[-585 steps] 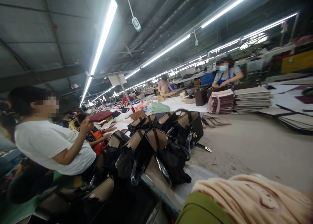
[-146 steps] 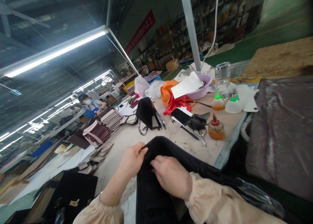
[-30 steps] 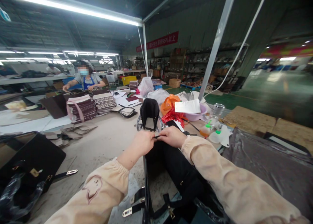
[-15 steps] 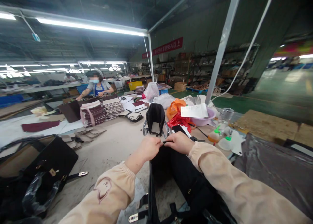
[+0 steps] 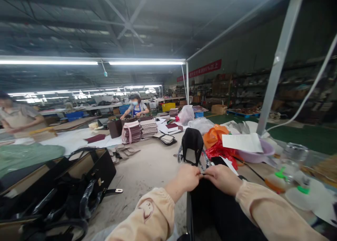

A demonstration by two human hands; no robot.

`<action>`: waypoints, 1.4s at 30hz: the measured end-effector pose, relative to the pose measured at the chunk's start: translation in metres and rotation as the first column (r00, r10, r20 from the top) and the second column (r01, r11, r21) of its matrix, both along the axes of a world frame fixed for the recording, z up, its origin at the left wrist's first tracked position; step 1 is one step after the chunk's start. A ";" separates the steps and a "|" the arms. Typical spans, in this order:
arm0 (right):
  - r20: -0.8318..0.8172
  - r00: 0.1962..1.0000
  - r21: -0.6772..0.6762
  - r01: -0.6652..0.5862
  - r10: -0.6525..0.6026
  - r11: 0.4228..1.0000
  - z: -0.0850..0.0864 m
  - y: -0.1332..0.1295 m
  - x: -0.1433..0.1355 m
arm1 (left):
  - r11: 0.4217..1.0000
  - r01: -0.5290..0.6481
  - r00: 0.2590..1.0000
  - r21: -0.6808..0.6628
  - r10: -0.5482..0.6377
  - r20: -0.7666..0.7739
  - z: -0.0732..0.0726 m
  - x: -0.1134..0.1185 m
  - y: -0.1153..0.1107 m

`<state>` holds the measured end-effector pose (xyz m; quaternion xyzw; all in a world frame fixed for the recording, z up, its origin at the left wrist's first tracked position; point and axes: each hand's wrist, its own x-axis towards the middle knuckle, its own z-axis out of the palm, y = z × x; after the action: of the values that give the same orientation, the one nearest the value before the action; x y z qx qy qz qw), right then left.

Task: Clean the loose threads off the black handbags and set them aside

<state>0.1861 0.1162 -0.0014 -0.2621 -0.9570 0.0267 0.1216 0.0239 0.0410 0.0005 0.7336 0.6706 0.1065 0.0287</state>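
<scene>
Both hands pinch the far top edge of an open black bag [image 5: 223,213] at the lower right of centre. My left hand [image 5: 186,178] is closed on that edge, and my right hand [image 5: 223,178] grips it close beside, fingertips almost touching. The bag's lower part runs out of the frame. Just beyond my hands a smaller black bag piece [image 5: 193,142] stands upright, with clear plastic wrapped round its handles. More black bags [image 5: 105,169] with tan insides and metal fittings sit on the table at the left.
Stacks of dark red and pale pieces [image 5: 131,132] stand further back, near a person in a blue apron [image 5: 136,110]. At right are a purple basin [image 5: 256,151], red and orange plastic bags and bottles with green tops [image 5: 280,174]. A metal post rises behind them.
The view has swung left and up, showing more bags and another person at the left. Both hands still hold the bag's edge.
</scene>
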 end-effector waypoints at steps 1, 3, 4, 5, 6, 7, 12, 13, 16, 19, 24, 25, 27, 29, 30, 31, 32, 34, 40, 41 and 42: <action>-0.007 1.000 -0.017 0.009 -0.009 1.000 0.001 -0.001 0.000 | 1.000 -0.001 1.000 -0.001 0.001 0.000 -0.001 0.000 0.001; -0.021 1.000 -0.073 0.017 -0.018 0.997 0.004 -0.001 0.002 | 1.000 0.000 1.000 -0.005 0.000 0.003 -0.002 -0.001 0.001; -0.024 1.000 -0.103 0.014 -0.016 0.995 0.006 -0.002 0.003 | 1.000 0.002 1.000 -0.007 -0.002 0.005 -0.003 -0.002 0.002; -0.023 1.000 -0.132 0.007 -0.011 0.991 0.007 -0.002 0.004 | 1.000 0.003 1.000 -0.008 -0.003 0.007 -0.003 -0.002 0.002; -0.019 1.000 -0.158 0.000 -0.003 0.988 0.009 -0.002 0.005 | 1.000 0.004 1.000 -0.009 -0.004 0.010 -0.004 -0.002 0.002; -0.014 1.000 -0.178 -0.003 0.000 0.984 0.009 -0.002 0.006 | 1.000 0.002 1.000 -0.010 -0.001 0.013 -0.005 -0.002 0.002; -0.036 0.999 -0.177 0.011 -0.018 0.984 0.004 0.002 0.010 | 0.999 -0.015 1.000 -0.031 0.015 0.024 -0.005 0.000 0.002; -0.051 0.999 -0.161 0.001 -0.010 0.987 0.001 0.004 0.010 | 0.999 -0.014 1.000 -0.037 0.015 0.026 -0.005 0.001 0.002; -0.095 0.995 -0.099 -0.041 0.032 0.994 -0.005 0.009 0.011 | 0.999 -0.018 0.999 -0.051 0.019 0.028 -0.004 0.002 0.002; -0.124 0.990 -0.062 -0.080 0.072 0.995 -0.008 0.014 0.012 | 0.998 -0.029 0.999 -0.061 0.031 0.034 -0.002 0.002 0.003; -0.098 0.991 -0.142 -0.104 0.090 0.984 -0.012 0.020 0.017 | 0.995 -0.007 0.999 -0.099 0.010 0.036 -0.001 0.003 0.005; -0.092 0.992 -0.154 -0.105 0.091 0.983 -0.012 0.021 0.018 | 0.995 -0.006 0.999 -0.101 0.010 0.034 -0.002 0.003 0.006; -0.099 0.992 -0.154 -0.095 0.081 0.983 -0.012 0.021 0.018 | 0.996 -0.008 0.999 -0.091 0.011 0.031 -0.003 0.002 0.007; -0.118 0.991 -0.145 -0.084 0.068 0.986 -0.010 0.017 0.015 | 0.997 -0.009 0.999 -0.074 0.011 0.031 -0.004 0.002 0.007; -0.127 0.990 -0.142 -0.085 0.067 0.986 -0.008 0.015 0.013 | 0.998 -0.010 0.999 -0.065 0.012 0.031 -0.005 0.002 0.007; -0.134 0.988 -0.142 -0.091 0.072 0.986 -0.006 0.012 0.010 | 0.998 -0.014 0.999 -0.055 0.015 0.029 -0.005 0.001 0.006; -0.138 0.987 -0.140 -0.097 0.078 0.985 -0.004 0.010 0.008 | 0.999 -0.019 0.999 -0.043 0.020 0.027 -0.006 0.001 0.006; -0.151 0.986 -0.120 -0.091 0.073 0.989 -0.001 0.006 0.005 | 0.999 -0.029 0.999 -0.018 0.029 0.020 -0.006 0.001 0.005; -0.213 0.977 -0.178 -0.015 -0.024 0.984 -0.001 0.003 0.008 | 0.999 -0.028 1.000 0.028 0.028 0.008 -0.005 0.001 0.003; -0.233 0.970 -0.240 0.003 -0.061 0.971 -0.001 0.001 0.009 | 0.999 -0.028 1.000 0.029 0.028 0.010 -0.005 0.001 0.003; -0.263 0.961 -0.322 0.000 -0.089 0.947 -0.001 0.000 0.009 | 0.999 -0.029 0.999 0.029 0.028 0.015 -0.005 0.001 0.003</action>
<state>0.1955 0.1167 -0.0025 -0.2937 -0.9077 0.2144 0.2096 0.0254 0.0436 -0.0046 0.7235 0.6791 0.1220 0.0214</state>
